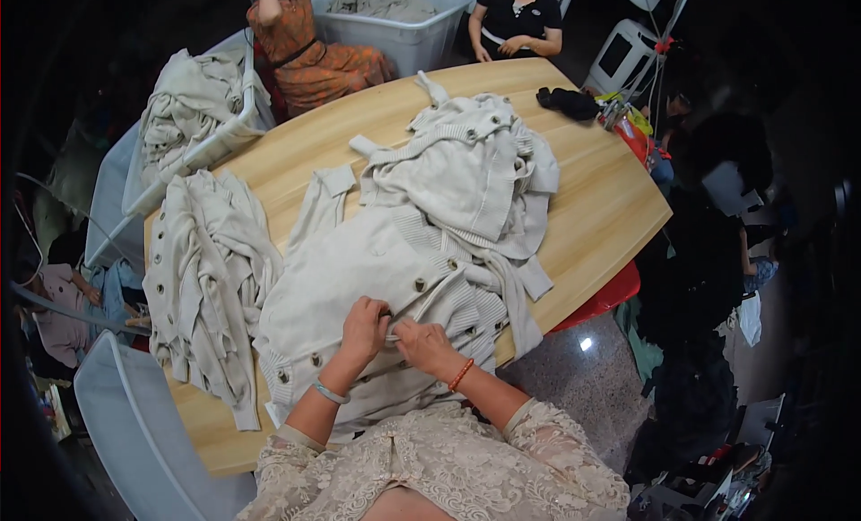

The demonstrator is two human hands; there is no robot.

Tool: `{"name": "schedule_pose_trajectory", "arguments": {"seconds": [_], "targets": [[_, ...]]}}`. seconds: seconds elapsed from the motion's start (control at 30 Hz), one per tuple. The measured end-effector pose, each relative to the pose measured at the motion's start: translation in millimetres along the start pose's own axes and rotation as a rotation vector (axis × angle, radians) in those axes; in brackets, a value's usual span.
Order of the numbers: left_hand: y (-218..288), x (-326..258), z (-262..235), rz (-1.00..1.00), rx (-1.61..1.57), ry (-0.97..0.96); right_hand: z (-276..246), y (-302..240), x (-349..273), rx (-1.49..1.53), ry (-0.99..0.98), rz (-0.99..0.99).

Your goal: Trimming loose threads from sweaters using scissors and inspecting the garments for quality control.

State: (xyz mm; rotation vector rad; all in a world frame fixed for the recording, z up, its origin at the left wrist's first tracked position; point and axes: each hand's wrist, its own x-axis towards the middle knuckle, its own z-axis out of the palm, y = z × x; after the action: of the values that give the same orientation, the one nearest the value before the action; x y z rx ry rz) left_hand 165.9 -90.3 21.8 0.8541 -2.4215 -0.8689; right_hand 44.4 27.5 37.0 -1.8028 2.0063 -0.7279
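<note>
Two bare hands meet at the lower centre of the frame over one cream knitted cardigan (345,256), which lies spread on the pale wooden surface (592,198). The fingers of the left hand (361,328) are curled inward, their tips touching the cardigan's front edge beside a small dark spot; whether they are clamped on it cannot be told. The fingers of the right hand (429,348) are drawn together, thumb against forefinger, pinching the knit close to the left fingertips. One pale bangle (330,393) circles the left wrist, one string of orange-red beads (461,375) the right. At least four dark buttons show on this cardigan, one of them (420,286) just above the right hand.

Two more groups of cream knitwear share the surface: one heap (448,158) at upper centre, touching the cardigan, and one bundle (211,279) at left; the garments in each overlap too much to count. One grey tub of knitwear (139,198) stands at upper left, another (395,28) at top centre. Two people sit at the top of the frame.
</note>
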Motion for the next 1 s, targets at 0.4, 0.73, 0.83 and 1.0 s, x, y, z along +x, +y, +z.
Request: {"name": "schedule_pose_trajectory", "arguments": {"seconds": [0.4,0.73,0.83,1.0], "targets": [[-2,14,-17,-0.583,-0.842,-0.279,-10,4,8,0.187,0.112,0.052],[8,-7,-24,-0.376,-0.847,-0.365,-6,20,9,0.109,-0.065,0.0],[11,-12,-22,-0.099,-0.278,-0.185,-5,24,12,0.132,-0.112,-0.011],[9,-18,-18,-0.109,-0.284,-0.176,-2,30,11,0.098,-0.134,-0.056]]}}
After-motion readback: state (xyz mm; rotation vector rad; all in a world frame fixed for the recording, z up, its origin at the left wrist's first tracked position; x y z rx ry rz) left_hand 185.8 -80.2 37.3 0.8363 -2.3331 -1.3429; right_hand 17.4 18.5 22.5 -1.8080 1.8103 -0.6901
